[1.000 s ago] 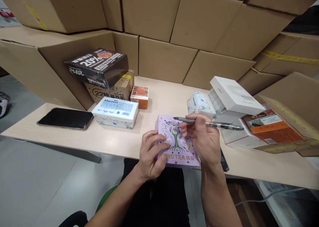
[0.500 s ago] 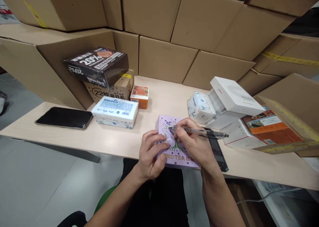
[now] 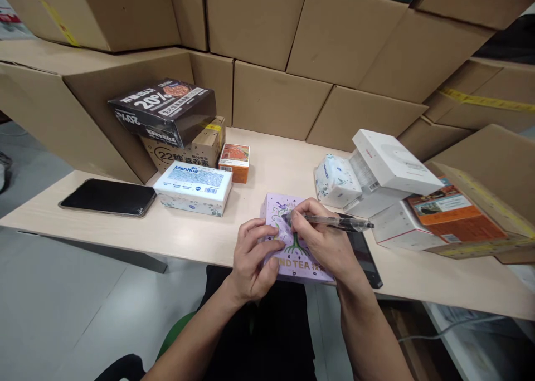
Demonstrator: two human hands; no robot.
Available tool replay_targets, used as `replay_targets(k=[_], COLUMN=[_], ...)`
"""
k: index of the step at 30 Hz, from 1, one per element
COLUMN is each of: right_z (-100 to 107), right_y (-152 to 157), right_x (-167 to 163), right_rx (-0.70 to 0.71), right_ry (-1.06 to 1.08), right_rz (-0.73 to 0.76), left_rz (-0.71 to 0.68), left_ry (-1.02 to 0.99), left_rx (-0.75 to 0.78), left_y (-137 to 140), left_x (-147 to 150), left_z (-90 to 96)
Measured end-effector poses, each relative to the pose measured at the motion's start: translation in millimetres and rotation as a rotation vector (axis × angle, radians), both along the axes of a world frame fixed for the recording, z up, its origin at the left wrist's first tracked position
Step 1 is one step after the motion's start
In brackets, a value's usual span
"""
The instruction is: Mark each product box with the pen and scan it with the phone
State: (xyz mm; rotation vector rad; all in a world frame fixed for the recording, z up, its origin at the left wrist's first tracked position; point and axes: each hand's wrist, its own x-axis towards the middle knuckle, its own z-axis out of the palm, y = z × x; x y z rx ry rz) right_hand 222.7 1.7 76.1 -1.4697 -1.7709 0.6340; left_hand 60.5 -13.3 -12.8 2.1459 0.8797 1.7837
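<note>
A purple tea box (image 3: pixel 288 267) with a green tree and gold lettering lies at the table's front edge. My left hand (image 3: pixel 256 258) rests over its left side, fingers curved onto the top face, holding it steady. In my right hand (image 3: pixel 324 239) a clear-barrelled pen (image 3: pixel 345 223) is pinched between thumb and fingers. Its tip meets or hovers just over the box's top, near the tree's upper part; contact cannot be told. A dark phone-like device (image 3: pixel 364 253) lies partly hidden beneath my right hand and wrist.
Left on the table (image 3: pixel 276 164) are a black phone (image 3: pixel 107 198), a Manhua tissue pack (image 3: pixel 193 189), a small orange box (image 3: pixel 234 162) and a black box (image 3: pixel 165 108) atop a brown carton. To the right stand another tissue pack (image 3: pixel 336 179) and white boxes (image 3: pixel 395 161). Cardboard boxes (image 3: pixel 280 99) wall the back.
My right hand has shifted slightly left, and the pen's rear end has swung a little left and up. My left hand and the tea box stay in place.
</note>
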Motion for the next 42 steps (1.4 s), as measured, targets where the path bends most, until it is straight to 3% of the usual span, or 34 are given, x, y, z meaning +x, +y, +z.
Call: replay_targets(k=[19,21,24,26,29,31,34,38,42], right_z=[-2,-6,-14,-23,-41,-54,-65,-63,-57], right_y=[-1,-1,-6,-14,-31,-43,-52,-43,-23], right_x=[-1,0,8,17,34,42,42,32,25], right_rx=[-0.009,0.008,0.143,0.251,0.308,0.286,0.140,-0.091,-0.223], right_ry=[0.078,0.241,0.499,0.510,0.203,-0.090,-0.439,-0.772,-0.937], right_rz=[-0.002,-0.064,-0.249,-0.396,-0.518,-0.418,-0.249,-0.231,-0.220], left_rz=[-0.033,-0.022,-0.009,0.001,0.024,0.040,0.057,0.062,0.063], left_ry=[-0.021,-0.016,-0.011,-0.016,-0.040,-0.062,-0.084,-0.090,-0.088], left_rx=[0.009,0.014,0.040,0.038,-0.014,-0.050,-0.074,-0.079,-0.077], left_y=[0,0,1,3,5,7,8,8,8], left_x=[0,1,0,-1,-5,-6,-6,-4,-4], left_z=[-1.6,-1.9,-1.1,-0.1,1.0,1.1,0.1,-2.0,-3.2])
